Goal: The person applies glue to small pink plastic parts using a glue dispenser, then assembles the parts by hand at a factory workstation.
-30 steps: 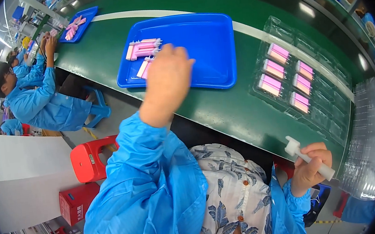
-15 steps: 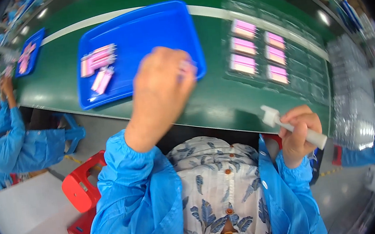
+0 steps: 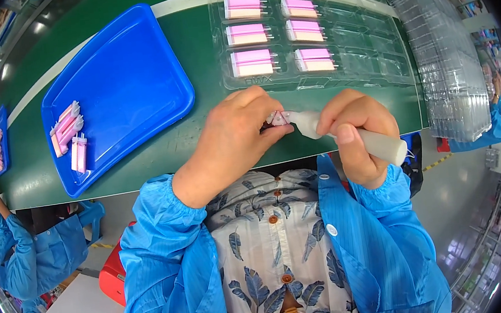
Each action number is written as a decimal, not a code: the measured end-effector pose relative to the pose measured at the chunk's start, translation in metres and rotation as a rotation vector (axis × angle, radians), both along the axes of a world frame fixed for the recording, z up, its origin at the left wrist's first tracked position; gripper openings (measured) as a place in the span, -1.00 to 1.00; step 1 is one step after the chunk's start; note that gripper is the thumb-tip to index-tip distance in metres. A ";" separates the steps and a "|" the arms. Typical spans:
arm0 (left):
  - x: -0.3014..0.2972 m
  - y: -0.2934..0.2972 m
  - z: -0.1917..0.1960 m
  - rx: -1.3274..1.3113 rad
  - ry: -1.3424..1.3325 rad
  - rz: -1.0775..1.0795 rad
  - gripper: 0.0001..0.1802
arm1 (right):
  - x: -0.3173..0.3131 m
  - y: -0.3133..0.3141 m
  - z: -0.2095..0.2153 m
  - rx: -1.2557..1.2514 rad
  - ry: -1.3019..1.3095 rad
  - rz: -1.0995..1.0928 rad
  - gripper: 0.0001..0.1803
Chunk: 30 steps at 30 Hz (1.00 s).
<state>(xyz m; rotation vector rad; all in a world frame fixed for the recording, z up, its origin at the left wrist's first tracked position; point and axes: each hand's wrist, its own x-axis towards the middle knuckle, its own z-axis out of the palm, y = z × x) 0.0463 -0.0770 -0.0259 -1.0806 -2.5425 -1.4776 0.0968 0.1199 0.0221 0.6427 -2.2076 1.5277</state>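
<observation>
The left hand (image 3: 233, 135) grips one pink piece (image 3: 278, 119), the right hand (image 3: 370, 122) one white tool (image 3: 383, 145), near the front edge of the green surface (image 3: 32, 170) bearing two blue trays (image 3: 126, 78) and one clear tray (image 3: 369, 40) of six pink-and-cream blocks (image 3: 251, 63), beside grey floor (image 3: 450, 196).

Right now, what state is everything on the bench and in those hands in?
Left hand, closed on a pink-and-white piece.
Pink-and-white piece, partly hidden by that hand.
Right hand, wrapped round the white tool.
White tool, held slantwise, its head at the piece; contact unclear.
Nearer blue tray, partly filled.
Loose pieces, bunched in its left part.
Clear tray, partly filled: six pieces, two columns.
Stacked clear trays, piled at right.
</observation>
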 end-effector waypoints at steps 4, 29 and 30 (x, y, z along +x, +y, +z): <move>0.000 -0.001 0.000 -0.011 0.027 0.007 -0.69 | -0.004 -0.005 -0.004 -0.069 -0.066 0.008 -0.86; 0.026 -0.003 -0.015 0.227 -0.148 0.124 -0.65 | 0.008 -0.022 -0.003 0.044 -0.086 -0.082 -0.81; 0.026 -0.005 -0.016 0.227 -0.148 0.128 -0.65 | 0.009 -0.020 -0.001 0.053 -0.119 -0.082 -0.82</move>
